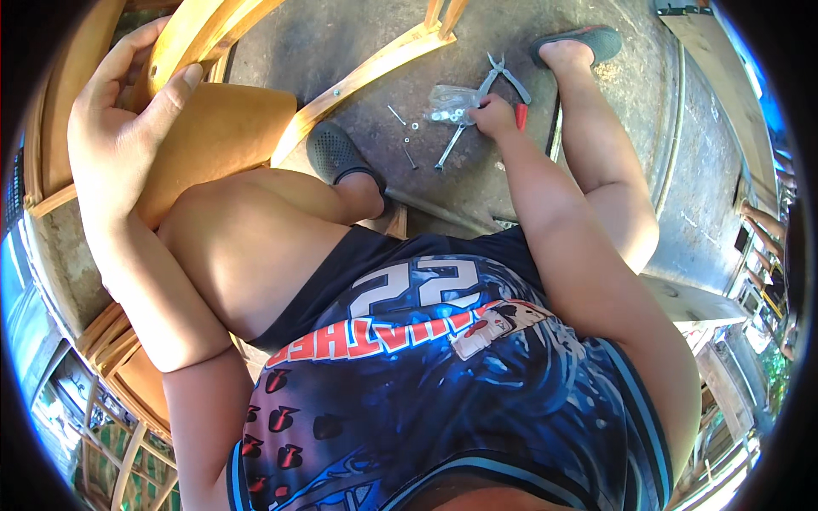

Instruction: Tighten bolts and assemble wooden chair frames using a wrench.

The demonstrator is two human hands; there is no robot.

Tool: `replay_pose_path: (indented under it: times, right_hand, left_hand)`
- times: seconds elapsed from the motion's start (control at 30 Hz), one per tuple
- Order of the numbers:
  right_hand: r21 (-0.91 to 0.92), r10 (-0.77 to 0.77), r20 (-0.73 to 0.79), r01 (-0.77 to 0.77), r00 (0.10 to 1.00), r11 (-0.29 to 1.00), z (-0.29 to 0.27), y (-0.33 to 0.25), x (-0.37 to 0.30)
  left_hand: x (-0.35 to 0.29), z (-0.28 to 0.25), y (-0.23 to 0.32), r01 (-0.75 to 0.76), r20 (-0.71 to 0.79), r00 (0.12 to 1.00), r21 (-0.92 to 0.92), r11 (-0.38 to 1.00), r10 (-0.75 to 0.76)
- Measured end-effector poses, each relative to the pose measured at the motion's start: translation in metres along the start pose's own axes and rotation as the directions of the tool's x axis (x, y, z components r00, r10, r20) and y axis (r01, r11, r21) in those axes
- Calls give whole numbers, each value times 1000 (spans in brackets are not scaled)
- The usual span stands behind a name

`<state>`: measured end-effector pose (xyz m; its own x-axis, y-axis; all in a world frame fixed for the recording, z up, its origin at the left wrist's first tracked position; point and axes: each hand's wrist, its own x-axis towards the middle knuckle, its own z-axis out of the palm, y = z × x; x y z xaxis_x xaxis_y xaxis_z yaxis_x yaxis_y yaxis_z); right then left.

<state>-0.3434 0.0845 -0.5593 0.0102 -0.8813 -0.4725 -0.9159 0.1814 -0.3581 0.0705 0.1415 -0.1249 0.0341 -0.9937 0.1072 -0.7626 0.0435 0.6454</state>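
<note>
On the left, my left hand [119, 128] is closed around a curved, varnished wooden rail [200, 38], part of a light wooden chair frame with a tan panel [221, 128]. My right hand [494, 117] reaches down to the floor, its fingers closed at the edge of a small clear plastic bag [453, 97] with white or shiny hardware in it. Just beyond that hand lie pliers [504, 75] with spread handles. A wrench [450, 146] pokes out below the bag. Beside my right wrist is a red object [521, 117], partly covered. Loose bolts [396, 114] and small nuts [415, 126] lie left of the bag.
A curved wooden leg piece [366, 77] slants across the floor [341, 34] ahead. My feet, in dark clogs [336, 153], stand on either side of the tools. More wooden furniture parts [119, 349] are at the lower left. Other people's limbs [763, 221] show at the far right.
</note>
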Motion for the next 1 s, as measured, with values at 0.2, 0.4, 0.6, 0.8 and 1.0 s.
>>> replay_pose_path:
  times: [0.2,0.4,0.6,0.8,1.0]
  right_hand:
    - [277,24,-35,-14,999,961,-10,-27,-23]
    - [-198,-321,-67,302,945,932,-28,-45,-11]
    - [-155,-297,402,384,866,910,-51,-66,6]
    - [-89,-600,-68,594,797,800,-48,-59,-22]
    - [-366,-602,216,636,769,680,8,-32,-57]
  left_hand:
    - [-4,-6,0,48,51,997,82,996,-52]
    - [-4,-3,4,58,44,997,84,995,-62]
    - [-4,-4,3,30,48,998,142,989,-37]
    - [-4,-7,-1,48,29,998,138,989,-53]
    - [-2,-9,-9,28,45,998,128,991,-34]
